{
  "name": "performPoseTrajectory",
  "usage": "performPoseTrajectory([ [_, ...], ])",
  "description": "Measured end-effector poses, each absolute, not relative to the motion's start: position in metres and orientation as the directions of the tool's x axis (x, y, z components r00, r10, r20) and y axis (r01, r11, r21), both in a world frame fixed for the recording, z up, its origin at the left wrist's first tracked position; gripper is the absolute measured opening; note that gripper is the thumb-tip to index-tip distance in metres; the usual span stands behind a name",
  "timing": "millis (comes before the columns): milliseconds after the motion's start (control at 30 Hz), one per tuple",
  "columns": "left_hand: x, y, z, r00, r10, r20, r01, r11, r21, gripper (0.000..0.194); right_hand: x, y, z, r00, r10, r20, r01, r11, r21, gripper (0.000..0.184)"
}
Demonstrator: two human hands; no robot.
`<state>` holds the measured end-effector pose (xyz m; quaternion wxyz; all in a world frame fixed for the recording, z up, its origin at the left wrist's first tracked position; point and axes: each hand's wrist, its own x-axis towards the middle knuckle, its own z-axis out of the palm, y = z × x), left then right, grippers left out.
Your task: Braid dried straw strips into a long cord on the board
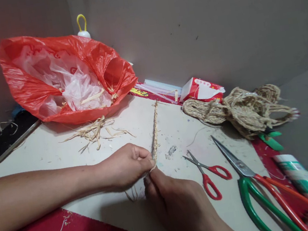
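A thin braided straw cord (156,132) runs away from me across the white board (61,156), its near end between my hands. My left hand (128,165) pinches that end between thumb and fingertips. Right beside it, my right hand (177,197) is closed on the same end, its fingers partly hidden behind the back of the hand. A loose strand (132,194) hangs below my left hand. To the right lie small red-handled scissors (206,173), blades parted a little. Beyond the left hand rests a heap of loose straw strips (95,132).
A red plastic bag (30,103) holding clear plastic stands at the back left, near a dark phone-like slab (9,135). Large scissors (241,168) with green and red handles lie right. Behind are braided straw bundles (242,108), a red-white packet (200,89) and a green-white roll (305,179).
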<state>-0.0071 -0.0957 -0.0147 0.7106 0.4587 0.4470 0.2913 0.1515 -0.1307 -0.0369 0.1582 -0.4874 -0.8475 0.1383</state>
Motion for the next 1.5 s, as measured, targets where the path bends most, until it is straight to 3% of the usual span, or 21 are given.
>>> performPoseTrajectory([
  [167, -0.006, -0.097, -0.007, 0.453, 0.764, -0.459, -0.079, 0.547, 0.833, 0.021, 0.146, -0.135, -0.047, -0.564, 0.826, -0.007, 0.818, 0.558, -0.14, 0.025],
  [233, -0.006, -0.098, -0.005, 0.455, 0.74, -0.495, -0.071, 0.584, 0.808, 0.021, 0.147, -0.134, -0.048, -0.592, 0.806, 0.008, 0.801, 0.59, -0.1, 0.029],
  [400, -0.002, -0.101, -0.005, 0.439, 0.762, -0.476, -0.174, 0.592, 0.787, 0.021, 0.144, -0.135, -0.05, -0.548, 0.804, 0.23, 0.787, 0.589, -0.184, 0.025],
  [533, -0.002, -0.101, -0.009, 0.442, 0.768, -0.464, -0.123, 0.564, 0.816, 0.023, 0.136, -0.146, -0.036, -0.647, 0.756, 0.098, 0.742, 0.654, -0.148, 0.016],
  [633, -0.007, -0.098, -0.01, 0.459, 0.763, -0.456, -0.081, 0.547, 0.833, 0.025, 0.141, -0.149, -0.009, -0.763, 0.642, 0.081, 0.601, 0.749, -0.278, 0.011],
  [700, -0.01, -0.097, -0.01, 0.48, 0.757, -0.443, -0.098, 0.548, 0.831, 0.026, 0.152, -0.142, 0.011, -0.662, 0.736, 0.141, 0.605, 0.636, -0.478, 0.026],
  [767, -0.012, -0.096, -0.01, 0.502, 0.753, -0.425, -0.115, 0.545, 0.83, 0.026, 0.163, -0.128, 0.024, -0.367, 0.911, 0.19, 0.664, 0.399, -0.632, 0.034],
  [833, -0.013, -0.095, -0.01, 0.512, 0.754, -0.411, -0.129, 0.541, 0.831, 0.024, 0.169, -0.113, 0.026, -0.134, 0.989, 0.053, 0.574, 0.121, -0.81, 0.033],
  [900, -0.013, -0.095, -0.01, 0.533, 0.76, -0.372, -0.162, 0.523, 0.837, 0.024, 0.167, -0.102, 0.018, -0.163, 0.962, -0.217, 0.325, -0.156, -0.933, 0.032],
  [967, -0.012, -0.094, -0.009, 0.559, 0.766, -0.317, -0.212, 0.502, 0.838, 0.025, 0.161, -0.098, 0.008, -0.301, 0.86, -0.413, 0.154, -0.384, -0.911, 0.037],
  [1033, -0.01, -0.094, -0.007, 0.566, 0.763, -0.311, -0.209, 0.497, 0.842, 0.025, 0.155, -0.098, 0.001, -0.431, 0.756, -0.493, 0.096, -0.505, -0.858, 0.036],
  [1267, -0.012, -0.091, 0.0, 0.545, 0.737, -0.4, -0.049, 0.504, 0.863, 0.019, 0.161, -0.092, -0.002, -0.57, 0.657, -0.494, 0.132, -0.52, -0.844, 0.036],
  [1500, -0.02, -0.084, 0.0, 0.619, 0.727, -0.298, 0.032, 0.356, 0.934, 0.029, 0.163, -0.085, -0.013, -0.712, 0.521, -0.472, -0.14, -0.763, -0.631, 0.032],
])
